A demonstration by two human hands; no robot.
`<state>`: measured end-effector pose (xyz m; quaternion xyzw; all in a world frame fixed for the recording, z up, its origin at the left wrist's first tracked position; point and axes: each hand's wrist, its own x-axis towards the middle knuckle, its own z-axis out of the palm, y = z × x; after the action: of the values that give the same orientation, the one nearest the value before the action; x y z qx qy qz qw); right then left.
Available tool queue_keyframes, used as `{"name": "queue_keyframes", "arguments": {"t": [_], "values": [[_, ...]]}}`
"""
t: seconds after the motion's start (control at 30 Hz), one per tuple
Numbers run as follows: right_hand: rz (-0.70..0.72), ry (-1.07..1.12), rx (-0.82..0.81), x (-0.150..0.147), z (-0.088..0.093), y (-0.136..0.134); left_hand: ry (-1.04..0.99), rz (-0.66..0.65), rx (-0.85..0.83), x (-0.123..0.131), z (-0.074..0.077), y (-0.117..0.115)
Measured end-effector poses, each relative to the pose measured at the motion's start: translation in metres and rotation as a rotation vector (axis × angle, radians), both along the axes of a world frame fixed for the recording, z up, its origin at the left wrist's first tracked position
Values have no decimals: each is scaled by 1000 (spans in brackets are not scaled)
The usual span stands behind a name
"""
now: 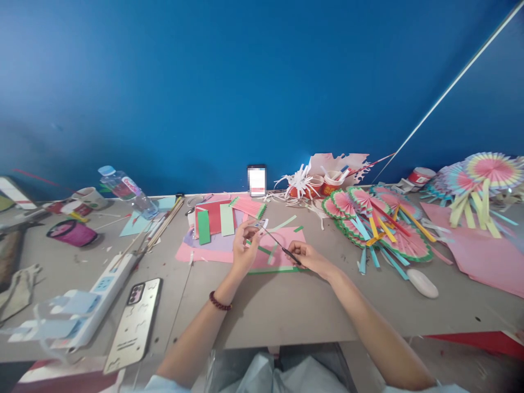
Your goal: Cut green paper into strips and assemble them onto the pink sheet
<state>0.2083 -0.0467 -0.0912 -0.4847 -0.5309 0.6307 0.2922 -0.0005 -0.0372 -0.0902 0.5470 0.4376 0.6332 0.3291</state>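
Observation:
My right hand [305, 255] grips a pair of scissors [286, 251] by the dark handles. Its thin blades point up and left, toward my left hand. My left hand [246, 245] is closed in a pinch, with a small white paper strip [265, 224] at its fingertips by the blade tips. Beneath both hands lies a pink paper sheet [223, 254], scattered with pale and dark green paper strips [285, 221]. Just behind my left hand rests a pleated pink paper with green edges [249, 207]. Green paper pieces [203, 227] lie on a red packet [213, 218].
Finished paper fans [368, 218] spread out on the right, near a white computer mouse [422, 283]. A phone [135, 322] and a power strip [102, 295] lie front left. Behind them are a water bottle [129, 191] and wooden sticks [166, 221]. A small screen [257, 180] leans on the blue wall.

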Motion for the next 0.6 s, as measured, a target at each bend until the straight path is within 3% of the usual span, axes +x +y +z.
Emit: {"name": "queue_keyframes", "arguments": {"t": [0.4, 0.6], "values": [[61, 123, -40, -1, 0, -1, -17, -7, -20, 2, 0, 1], [8, 73, 110, -9, -1, -2, -48, -3, -49, 2, -2, 3]]}}
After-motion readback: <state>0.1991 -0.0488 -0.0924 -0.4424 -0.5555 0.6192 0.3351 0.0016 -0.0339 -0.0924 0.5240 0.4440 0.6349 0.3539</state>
